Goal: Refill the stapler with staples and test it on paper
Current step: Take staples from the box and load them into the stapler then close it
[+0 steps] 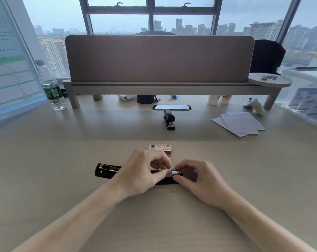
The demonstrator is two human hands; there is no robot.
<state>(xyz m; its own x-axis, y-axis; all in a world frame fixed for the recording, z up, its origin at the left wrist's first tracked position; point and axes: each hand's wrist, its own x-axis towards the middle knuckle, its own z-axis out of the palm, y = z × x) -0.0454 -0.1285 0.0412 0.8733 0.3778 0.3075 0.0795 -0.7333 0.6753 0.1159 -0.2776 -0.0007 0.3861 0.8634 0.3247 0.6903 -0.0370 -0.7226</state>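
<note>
A black stapler point(106, 170) lies flat on the desk, swung fully open, its cover pointing left with the metal underside showing. My left hand point(141, 171) and my right hand point(195, 177) meet over its right half. Between their fingertips is a short silver strip of staples point(175, 172), held over the stapler's channel. A small white and brown staple box point(160, 149) sits just behind my hands. Loose white paper sheets point(239, 123) lie far right. A second black stapler point(169, 119) stands closed further back.
A desk divider on a raised shelf point(159, 84) crosses the back. A water bottle point(51, 88) and a standing printed board point(10, 70) are at the left. A white game controller point(255, 105) and cups sit at the back right.
</note>
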